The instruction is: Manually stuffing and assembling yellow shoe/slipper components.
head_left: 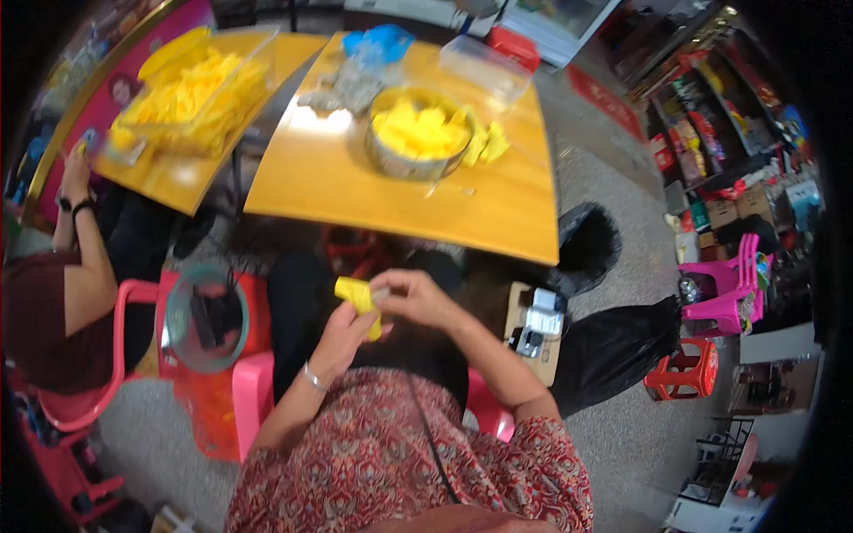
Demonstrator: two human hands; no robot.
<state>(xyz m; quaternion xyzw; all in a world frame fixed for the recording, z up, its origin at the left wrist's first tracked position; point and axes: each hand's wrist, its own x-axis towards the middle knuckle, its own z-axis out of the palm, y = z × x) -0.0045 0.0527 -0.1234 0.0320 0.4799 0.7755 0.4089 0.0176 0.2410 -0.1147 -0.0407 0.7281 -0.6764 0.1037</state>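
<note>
In front of my lap, my left hand (342, 336) is closed around a bright yellow piece (354, 292). It looks soft, perhaps fabric or foam, but its exact kind is blurred. Beside it, the bent fingers of my right hand (416, 298) pinch at the piece's right side. A small greyish bit seems to show at those fingertips, too blurred to name. On the orange-yellow table (306, 191) ahead stands a round tin (404, 166) heaped with similar yellow pieces. A few more yellow pieces (489, 143) lie against its right side.
Clear plastic bags (355, 84), a blue bag (378, 44) and a clear box (484, 68) sit at the table's back. Left, a co-worker's arm (93, 244) is near a bin of yellow pieces (191, 98). Black bags (613, 346) and a red stool (682, 369) stand right.
</note>
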